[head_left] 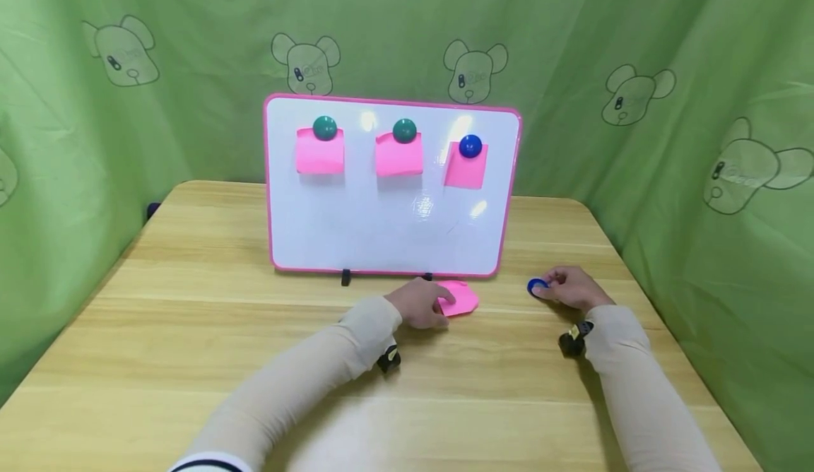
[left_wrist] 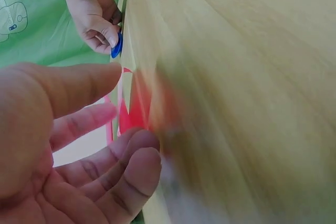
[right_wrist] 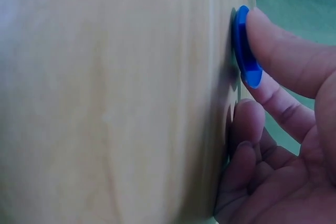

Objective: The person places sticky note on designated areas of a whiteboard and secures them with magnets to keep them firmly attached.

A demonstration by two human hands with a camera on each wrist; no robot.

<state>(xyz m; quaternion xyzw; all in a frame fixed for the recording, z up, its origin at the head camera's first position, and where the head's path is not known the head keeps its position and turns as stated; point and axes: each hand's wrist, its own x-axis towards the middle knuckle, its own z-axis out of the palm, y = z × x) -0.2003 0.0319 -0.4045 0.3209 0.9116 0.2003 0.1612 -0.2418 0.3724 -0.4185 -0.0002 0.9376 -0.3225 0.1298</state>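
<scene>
My left hand (head_left: pixel 417 303) reaches to a pink sticky note (head_left: pixel 463 298) lying on the table, its index finger over the paper. In the left wrist view the thumb and fingers (left_wrist: pixel 144 169) of this hand stand apart, and the red-looking note (left_wrist: pixel 140 100) shows past them. Whether the fingertips touch the note is hard to tell. To the right, my right hand (head_left: pixel 575 288) holds a round blue magnet (head_left: pixel 538 287) by its rim. The right wrist view shows the thumb against the magnet's (right_wrist: pixel 247 51) hollow face, just off the tabletop.
A pink-framed whiteboard (head_left: pixel 381 239) stands behind on black feet. Three pink notes hang on it, two under green magnets (head_left: pixel 325 128) and one under a blue magnet (head_left: pixel 470 146). A green curtain (head_left: pixel 394 6) surrounds the wooden table (head_left: pixel 159 302). Each wrist wears a small black camera (head_left: pixel 575 339).
</scene>
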